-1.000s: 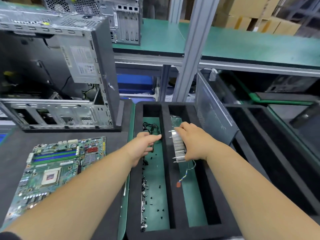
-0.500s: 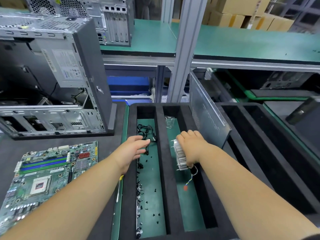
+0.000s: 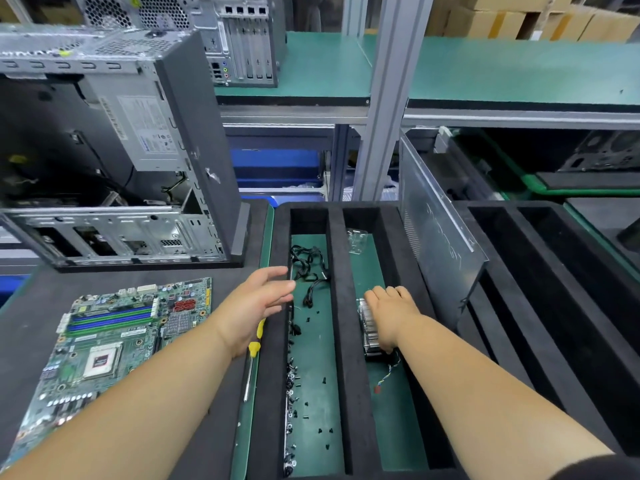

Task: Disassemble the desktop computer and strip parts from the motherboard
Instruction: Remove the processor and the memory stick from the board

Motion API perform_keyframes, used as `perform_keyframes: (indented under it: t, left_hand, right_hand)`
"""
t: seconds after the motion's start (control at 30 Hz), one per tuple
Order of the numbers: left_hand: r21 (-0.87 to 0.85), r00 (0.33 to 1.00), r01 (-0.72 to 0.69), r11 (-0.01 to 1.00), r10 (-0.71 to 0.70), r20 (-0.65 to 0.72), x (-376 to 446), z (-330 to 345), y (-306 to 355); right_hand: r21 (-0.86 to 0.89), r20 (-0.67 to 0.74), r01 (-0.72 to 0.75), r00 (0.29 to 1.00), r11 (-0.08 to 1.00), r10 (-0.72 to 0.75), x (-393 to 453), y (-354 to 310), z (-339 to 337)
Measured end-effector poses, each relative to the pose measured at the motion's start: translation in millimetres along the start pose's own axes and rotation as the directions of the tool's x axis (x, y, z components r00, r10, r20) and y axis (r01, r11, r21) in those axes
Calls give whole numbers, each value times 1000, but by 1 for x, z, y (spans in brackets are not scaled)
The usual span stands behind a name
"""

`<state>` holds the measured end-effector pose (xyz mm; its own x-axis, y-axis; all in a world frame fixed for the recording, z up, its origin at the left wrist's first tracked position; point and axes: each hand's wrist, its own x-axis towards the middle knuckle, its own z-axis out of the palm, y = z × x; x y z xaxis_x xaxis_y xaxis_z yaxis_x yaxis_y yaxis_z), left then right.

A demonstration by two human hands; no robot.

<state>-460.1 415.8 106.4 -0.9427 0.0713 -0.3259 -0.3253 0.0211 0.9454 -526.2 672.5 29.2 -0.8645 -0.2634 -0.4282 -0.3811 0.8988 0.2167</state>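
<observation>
Aluminium-finned heatsink (image 3: 367, 329) gripped by right hand (image 3: 391, 315), fingers curled over top, low in second slot of foam tray (image 3: 341, 306). Left hand (image 3: 258, 303) spread, empty, hovering at tray's left edge. Heatsink likely heavy, rigid, fins sharp and bendable; best held by sides. Fan lead (image 3: 388, 374) trails below. Motherboard (image 3: 104, 344) lies well left of tray.

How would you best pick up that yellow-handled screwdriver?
Grip the yellow handle, coming from above. The screwdriver lies flat beside the foam tray, its thin shaft pointing toward the person; the handle is thicker, though the left hand partly covers it.
</observation>
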Motion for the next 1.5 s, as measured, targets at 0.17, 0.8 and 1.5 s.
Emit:
perform_keyframes:
  t: [0.17, 0.8, 1.5]
  left_hand:
    - [-20, 999, 18, 1000, -18, -30, -5, -14, -4]
    - [93, 972, -19, 995, 41, -231, -44, -156, -22]
    - [957, 973, -110, 267, 224, 50, -72, -299, -94]
  right_hand:
    - [23, -15, -35, 999, 999, 35, 3, -5, 2]
    - [324, -378, 48, 922, 945, 83, 5, -176, -108]
    - [235, -403, 420, 863, 876, -305, 13, -359, -109]
